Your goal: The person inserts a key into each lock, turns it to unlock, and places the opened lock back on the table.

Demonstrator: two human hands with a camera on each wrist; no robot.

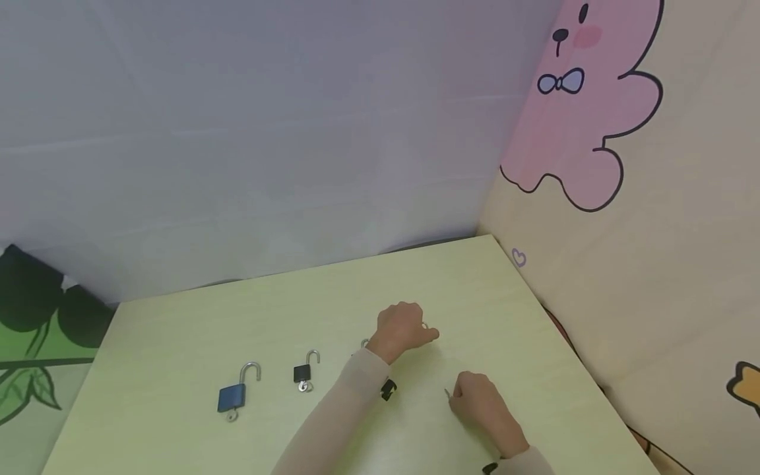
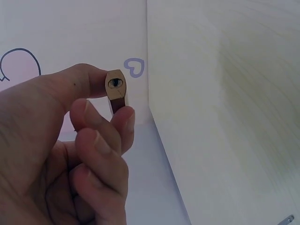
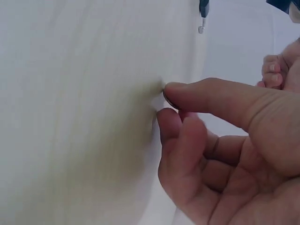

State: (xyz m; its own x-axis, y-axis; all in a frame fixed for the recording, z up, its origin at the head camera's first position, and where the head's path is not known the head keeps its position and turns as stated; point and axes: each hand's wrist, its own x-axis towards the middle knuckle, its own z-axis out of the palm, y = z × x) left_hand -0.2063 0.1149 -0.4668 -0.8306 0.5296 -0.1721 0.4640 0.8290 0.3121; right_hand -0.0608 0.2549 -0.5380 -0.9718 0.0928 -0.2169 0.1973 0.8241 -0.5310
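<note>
My left hand [image 1: 405,328] is raised over the right half of the table, pinching a small padlock [image 2: 117,89] between thumb and fingers. The lock's brass-coloured base with its keyhole faces the left wrist camera; in the head view the hand hides most of it, leaving a bit of its shackle [image 1: 424,325]. Lower and to the right, my right hand [image 1: 479,402] pinches a small key [image 1: 448,393] close over the tabletop. Only a thin metal edge of the key shows between thumb and fingertip in the right wrist view.
On the table [image 1: 285,297] at left lie a blue padlock [image 1: 231,398] and a smaller black padlock [image 1: 302,373], shackles open and keys in place. Another shackle [image 1: 365,343] peeks out behind my left wrist. Fabric walls rise along the back and right edges.
</note>
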